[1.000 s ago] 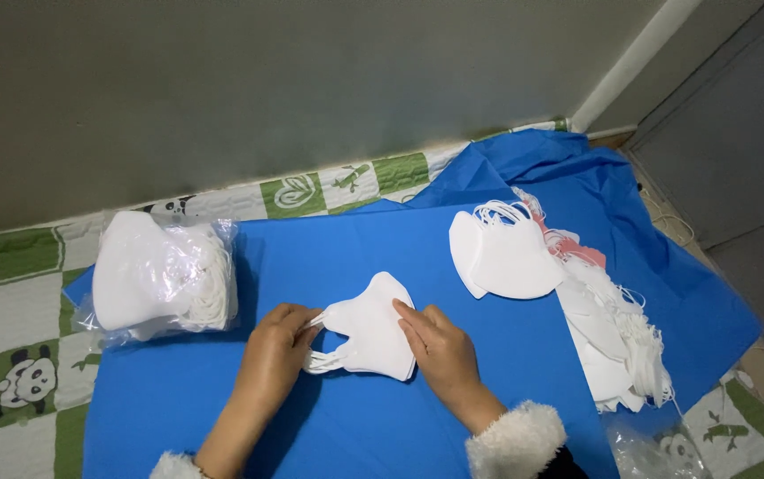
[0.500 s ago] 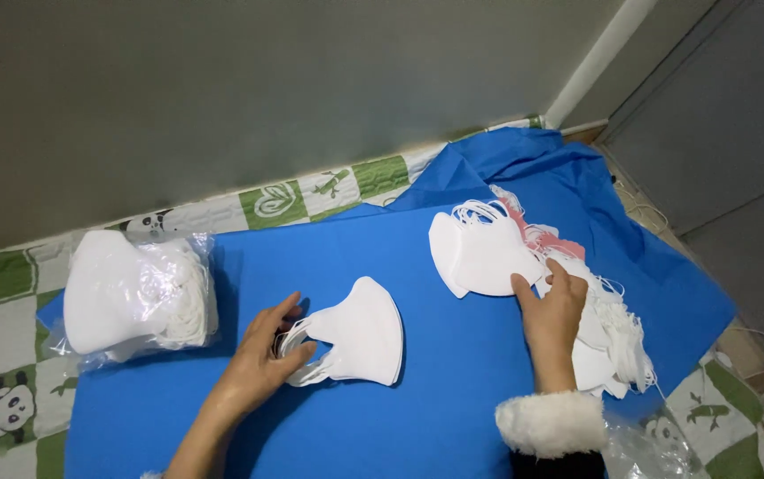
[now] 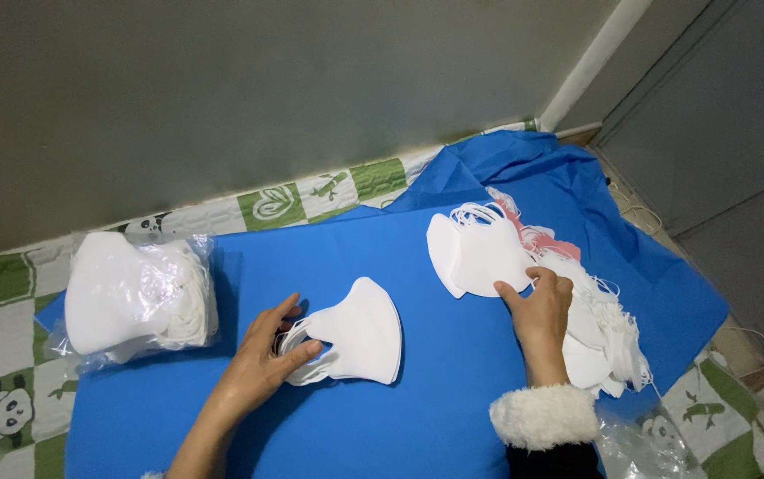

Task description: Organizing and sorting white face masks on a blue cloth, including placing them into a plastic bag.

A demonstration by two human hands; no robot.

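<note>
The small stack of folded white masks (image 3: 354,335) lay near the middle of the blue cloth (image 3: 453,417), its ear loops bunched at the left edge under the left hand (image 3: 262,359). The likeliest trouble, as I judged it, was at that edge: the loops were thin and tangled together, so a lift by the loops alone could have dragged the stack askew or pulled one mask out of line with the others. The stack also looked loose, with edges not quite flush, and a sideways push might have fanned it across the smooth cloth.

The left hand was half closed, thumb and fingers curled round the looped end of the stack and touching it, palm resting on the cloth. The right hand (image 3: 537,306) was spread fairly flat, fingertips pressing on the top mask of the loose pile of white masks (image 3: 488,257) at the right; whether it had pinched one I could not tell. That pile sprawled toward the cloth's right edge, with a pink piece (image 3: 542,238) showing among it, and a careless pull there could have slid several masks off together.

At the far left a clear plastic bag of masks (image 3: 138,297) sat partly on the cloth, beside the green-and-white patterned mat (image 3: 0,355).
</note>
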